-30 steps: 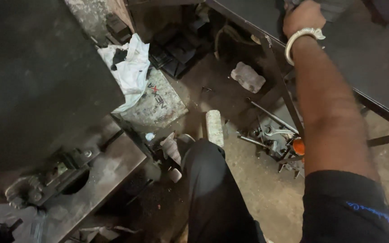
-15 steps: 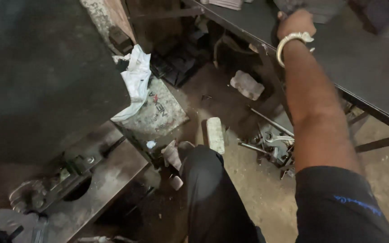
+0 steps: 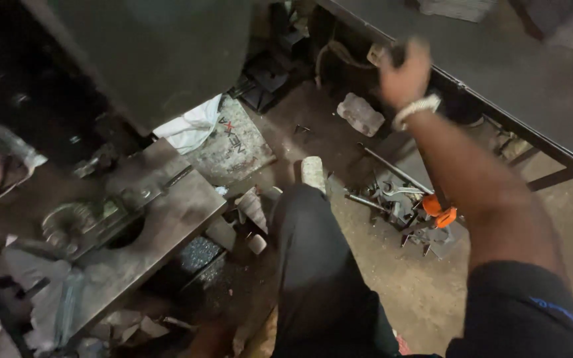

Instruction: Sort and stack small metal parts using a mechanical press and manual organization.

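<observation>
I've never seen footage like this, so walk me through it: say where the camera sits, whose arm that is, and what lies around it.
There is one view, from a camera worn on a person's head, looking down. No robot is involved. The arm on the right is the person's own, and its right hand, blurred and wearing a pale wristband, is raised beside the edge of a dark metal table. Whether its fingers hold anything cannot be told. The left hand is out of view. Below it, the person's dark trouser leg reaches towards the dirt floor. Spanners and rods lie there beside an orange tool. On the left stands a steel machine bed.
</observation>
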